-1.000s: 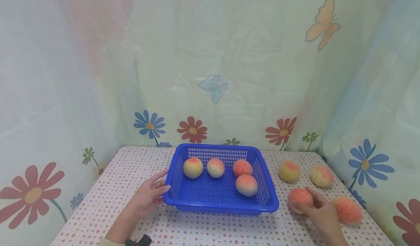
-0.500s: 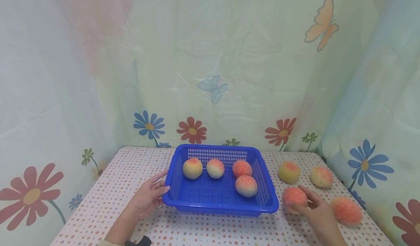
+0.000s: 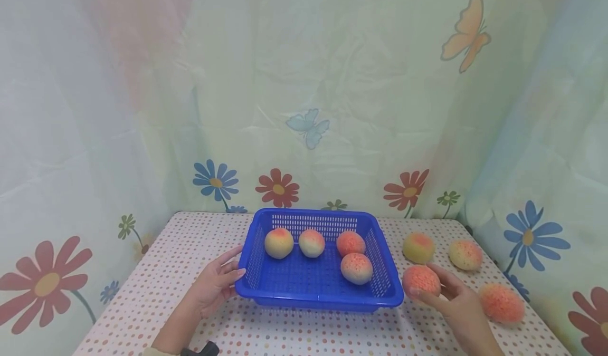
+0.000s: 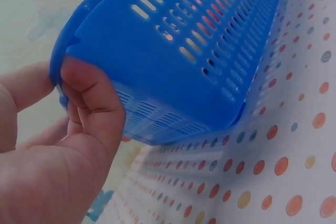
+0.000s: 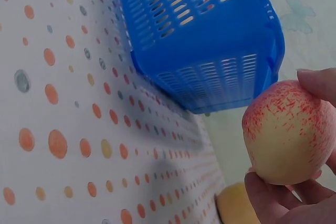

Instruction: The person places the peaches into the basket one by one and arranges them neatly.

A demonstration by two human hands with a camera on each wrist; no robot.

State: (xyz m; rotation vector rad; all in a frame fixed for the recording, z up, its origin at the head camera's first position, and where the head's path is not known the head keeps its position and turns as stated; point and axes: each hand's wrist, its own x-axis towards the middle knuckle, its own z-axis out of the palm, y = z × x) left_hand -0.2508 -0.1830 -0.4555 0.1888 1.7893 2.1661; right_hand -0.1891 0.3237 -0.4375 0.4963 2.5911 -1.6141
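Observation:
A blue plastic basket point(image 3: 323, 299) stands mid-table with several peaches in it, among them a yellowish peach point(image 3: 279, 243) on the left and a red-topped peach point(image 3: 357, 268) on the right. My left hand point(image 3: 219, 281) grips the basket's left rim; in the left wrist view, its thumb and fingers point(image 4: 94, 98) pinch the edge. My right hand point(image 3: 458, 303) holds a red-speckled peach point(image 3: 421, 282) between thumb and fingers, just off the basket's right front corner. The right wrist view shows this peach point(image 5: 286, 135) raised over the dotted cloth, its lower side pale.
To the right on the dotted tablecloth point(image 3: 294, 335) lie a yellow-green peach point(image 3: 418, 248), a speckled pale peach point(image 3: 465, 256) and a larger red peach point(image 3: 502, 304). A flowered curtain point(image 3: 332, 82) closes off the back and sides.
My right hand has lifted the red-speckled peach and carried it left toward the basket. My left hand and the basket have stayed in place.

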